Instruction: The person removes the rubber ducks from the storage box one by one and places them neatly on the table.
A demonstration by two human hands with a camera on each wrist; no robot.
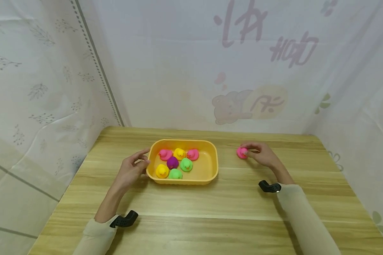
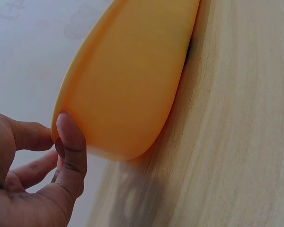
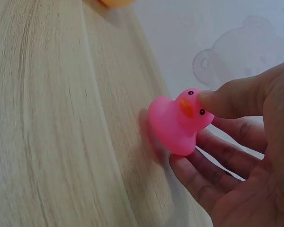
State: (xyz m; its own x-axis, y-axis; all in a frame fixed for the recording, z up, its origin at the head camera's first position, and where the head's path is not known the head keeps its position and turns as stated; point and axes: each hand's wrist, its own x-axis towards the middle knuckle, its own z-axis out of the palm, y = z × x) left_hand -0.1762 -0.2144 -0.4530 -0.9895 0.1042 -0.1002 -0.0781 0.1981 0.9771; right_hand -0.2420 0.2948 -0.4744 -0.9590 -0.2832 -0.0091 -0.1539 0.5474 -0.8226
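Observation:
A yellow-orange plastic tray (image 1: 208,173) sits on the wooden table, with small rubber ducks inside toward its left. Two are pink, such as the pink duck (image 1: 165,154); two are yellow, such as the yellow duck (image 1: 162,171); two are green, such as the green duck (image 1: 186,165); one is a purple duck (image 1: 172,163). At the tray's left end my left hand (image 1: 131,171) pinches the rim between thumb and fingers. Right of the tray, my right hand (image 1: 262,155) holds another pink rubber duck (image 3: 173,125), thumb on its head and fingers behind and beneath.
The wooden table (image 1: 191,219) extends around the tray, toward me and to both sides. Behind it hangs a pale printed curtain (image 1: 166,71), with more fabric at left and right. A black wrist device (image 1: 125,219) is on the left sleeve, another black device (image 1: 269,186) on the right.

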